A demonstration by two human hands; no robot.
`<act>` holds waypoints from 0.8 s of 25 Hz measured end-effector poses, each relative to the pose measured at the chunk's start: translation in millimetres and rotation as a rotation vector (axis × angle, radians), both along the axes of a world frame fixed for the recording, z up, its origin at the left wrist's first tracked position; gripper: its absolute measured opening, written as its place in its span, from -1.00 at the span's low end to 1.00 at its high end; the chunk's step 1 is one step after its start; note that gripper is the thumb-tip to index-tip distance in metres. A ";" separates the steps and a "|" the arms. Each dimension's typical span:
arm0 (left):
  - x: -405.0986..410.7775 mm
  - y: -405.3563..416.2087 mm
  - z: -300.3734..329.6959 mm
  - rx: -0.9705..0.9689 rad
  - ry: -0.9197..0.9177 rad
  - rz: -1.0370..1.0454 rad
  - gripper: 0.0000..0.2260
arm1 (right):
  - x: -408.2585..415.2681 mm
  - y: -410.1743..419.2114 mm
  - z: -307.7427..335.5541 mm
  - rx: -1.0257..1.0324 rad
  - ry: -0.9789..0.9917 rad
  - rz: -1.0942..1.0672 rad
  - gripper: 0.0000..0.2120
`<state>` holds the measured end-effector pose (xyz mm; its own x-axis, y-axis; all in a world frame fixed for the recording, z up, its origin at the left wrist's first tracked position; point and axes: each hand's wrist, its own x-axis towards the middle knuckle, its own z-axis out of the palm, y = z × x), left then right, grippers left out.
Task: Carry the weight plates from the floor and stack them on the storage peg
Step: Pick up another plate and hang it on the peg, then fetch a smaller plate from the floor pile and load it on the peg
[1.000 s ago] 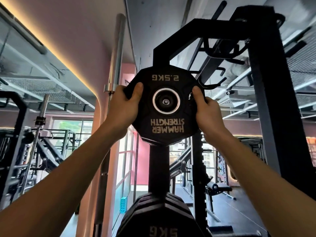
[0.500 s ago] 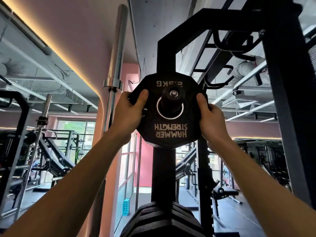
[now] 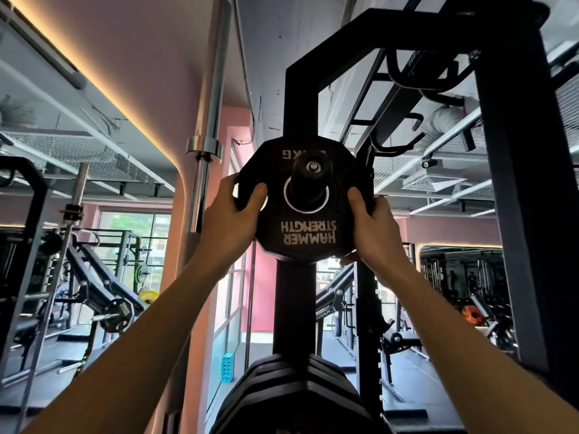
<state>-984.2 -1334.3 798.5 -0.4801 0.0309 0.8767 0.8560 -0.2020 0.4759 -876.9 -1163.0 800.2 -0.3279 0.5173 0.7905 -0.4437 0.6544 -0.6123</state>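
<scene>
The plate sat threaded on the peg, whose axis ran toward the camera; the left hand and right hand gripped opposite rims, equally near; I judged a straight push onward would seat it.

1. Black storage peg on the rack upright, passing through the hole of a weight plate.
2. Lower down, stack of plates against the same upright.

Both hands grip weight plate, peg through hole.
</scene>
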 end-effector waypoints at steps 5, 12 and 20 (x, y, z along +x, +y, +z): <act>29.1 -25.0 -55.2 0.003 -0.030 -0.021 -0.76 | 34.0 -19.1 -45.9 -0.040 0.013 0.072 -0.64; 106.1 -57.6 -167.8 -0.011 -0.219 -0.097 -0.90 | 99.8 -49.7 -156.9 -0.154 -0.040 0.199 -0.68; 195.8 -98.7 -319.7 -0.169 -0.523 -0.140 -0.87 | 181.5 -93.6 -303.0 -0.312 -0.244 0.192 -0.72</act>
